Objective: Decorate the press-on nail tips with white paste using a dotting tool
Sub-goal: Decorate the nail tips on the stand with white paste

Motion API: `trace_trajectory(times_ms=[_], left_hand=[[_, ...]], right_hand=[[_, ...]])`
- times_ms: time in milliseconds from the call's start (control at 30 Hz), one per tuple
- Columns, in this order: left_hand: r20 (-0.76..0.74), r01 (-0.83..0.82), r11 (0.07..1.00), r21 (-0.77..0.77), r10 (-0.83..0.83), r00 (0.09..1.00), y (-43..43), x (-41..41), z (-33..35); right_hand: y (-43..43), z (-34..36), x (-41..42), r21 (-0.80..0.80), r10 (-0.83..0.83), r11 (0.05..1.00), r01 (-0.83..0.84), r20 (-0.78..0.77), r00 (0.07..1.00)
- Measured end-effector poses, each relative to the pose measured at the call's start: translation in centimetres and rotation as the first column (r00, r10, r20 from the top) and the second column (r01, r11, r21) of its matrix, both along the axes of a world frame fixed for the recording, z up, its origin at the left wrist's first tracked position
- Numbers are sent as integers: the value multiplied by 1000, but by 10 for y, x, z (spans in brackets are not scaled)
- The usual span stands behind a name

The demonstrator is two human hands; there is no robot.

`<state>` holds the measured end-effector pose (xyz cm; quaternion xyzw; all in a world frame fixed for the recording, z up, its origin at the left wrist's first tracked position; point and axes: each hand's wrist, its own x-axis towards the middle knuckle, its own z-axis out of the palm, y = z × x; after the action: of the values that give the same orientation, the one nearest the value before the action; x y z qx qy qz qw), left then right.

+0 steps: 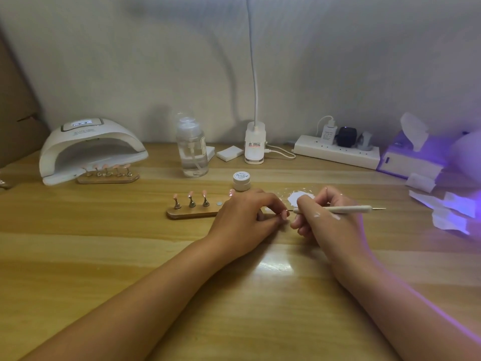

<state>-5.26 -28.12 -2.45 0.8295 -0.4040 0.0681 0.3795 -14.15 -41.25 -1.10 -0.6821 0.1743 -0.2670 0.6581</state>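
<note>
My left hand (247, 213) pinches a pink nail tip (283, 216) low over the table. My right hand (325, 217) grips a white dotting tool (346, 209), its thin point touching the nail tip. White paste streaks the back of that hand. A smear of white paste (302, 197) lies on the table just behind my hands. A small white paste jar (241, 180) stands behind it. Left of my left hand a wooden stand (192, 212) carries three pink nail tips (191, 195) on metal pegs.
A white nail lamp (88, 149) sits at the back left with a second stand of nail tips (108, 175) at its mouth. A clear pump bottle (191, 149), clip lamp base (254, 144), power strip (338, 152) and tissue box (411, 155) line the back; crumpled tissues (447, 207) lie right.
</note>
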Motion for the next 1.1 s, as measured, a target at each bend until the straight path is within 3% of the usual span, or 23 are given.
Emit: trace_trajectory(times_ms=[1100], left_hand=[[9,-6,1000,31,6,1000,0,-2,3]], right_hand=[[-2,-2,1,-77,24,997,-25,-25,999]])
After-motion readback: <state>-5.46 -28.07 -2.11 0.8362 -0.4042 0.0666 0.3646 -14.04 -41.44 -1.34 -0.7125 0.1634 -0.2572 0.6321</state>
